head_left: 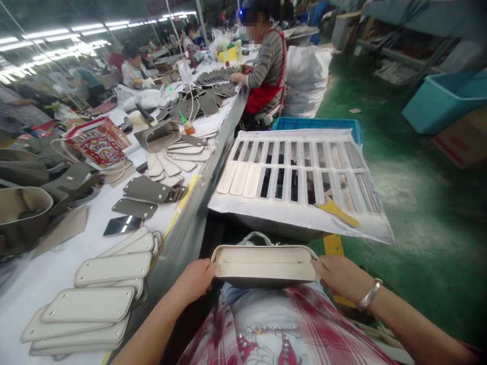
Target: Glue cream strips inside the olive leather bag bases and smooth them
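Note:
In front of my body I hold a cream handbag (264, 261) by its two ends. A rim runs round its pale face, and a thin loop handle shows behind it. My left hand (201, 278) is closed on the left end, and my right hand (335, 274) grips the right end. Beyond the bag lies a white slotted rack (281, 203) with three cream panels (239, 179) at its left and a yellow spatula-shaped tool (338, 211) on its front edge. To my left, cream base panels (88, 304) with metal studs lie in overlapping stacks.
On the long table (57, 268) are grey panels (150, 190), a phone (122, 225), a red patterned bag (101, 142), grey bags (23, 218) and a small glue bottle (187, 124). A co-worker (266, 61) sits farther along. Teal bins (445, 99) stand at right.

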`<action>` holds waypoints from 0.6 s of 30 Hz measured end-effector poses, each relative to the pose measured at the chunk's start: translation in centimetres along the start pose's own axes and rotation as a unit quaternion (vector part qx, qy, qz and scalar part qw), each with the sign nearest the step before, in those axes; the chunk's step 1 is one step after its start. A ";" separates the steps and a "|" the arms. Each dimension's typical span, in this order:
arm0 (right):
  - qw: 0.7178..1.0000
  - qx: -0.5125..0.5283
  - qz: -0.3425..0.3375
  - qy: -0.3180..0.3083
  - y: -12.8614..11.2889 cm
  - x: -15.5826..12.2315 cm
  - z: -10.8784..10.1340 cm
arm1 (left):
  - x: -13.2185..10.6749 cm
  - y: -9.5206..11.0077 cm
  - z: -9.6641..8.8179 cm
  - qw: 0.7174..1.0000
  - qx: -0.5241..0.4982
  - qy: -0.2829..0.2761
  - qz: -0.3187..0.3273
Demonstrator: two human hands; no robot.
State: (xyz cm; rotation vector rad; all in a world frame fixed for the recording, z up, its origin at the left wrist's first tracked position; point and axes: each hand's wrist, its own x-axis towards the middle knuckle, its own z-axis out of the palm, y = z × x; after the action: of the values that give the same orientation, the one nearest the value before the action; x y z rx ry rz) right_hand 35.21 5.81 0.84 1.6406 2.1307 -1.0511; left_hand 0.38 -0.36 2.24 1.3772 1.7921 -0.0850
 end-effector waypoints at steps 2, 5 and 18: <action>0.998 -0.045 -0.046 0.001 -0.2 -0.2 0.3 | 0.1 0.2 0.2 0.999 0.037 0.022 0.006; 0.983 -0.130 -0.126 0.028 -0.2 -0.4 0.6 | 0.4 0.7 0.0 0.996 0.067 0.059 0.021; 0.995 0.092 -0.031 0.016 1.2 1.0 1.1 | 1.1 -1.0 -0.3 0.976 -0.204 -0.055 0.048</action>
State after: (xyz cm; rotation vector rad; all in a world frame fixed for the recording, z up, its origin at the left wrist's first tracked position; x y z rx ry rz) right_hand 35.78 5.95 -0.98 1.6916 2.1754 -1.2832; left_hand -0.68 0.21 1.29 1.1339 1.5427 0.2424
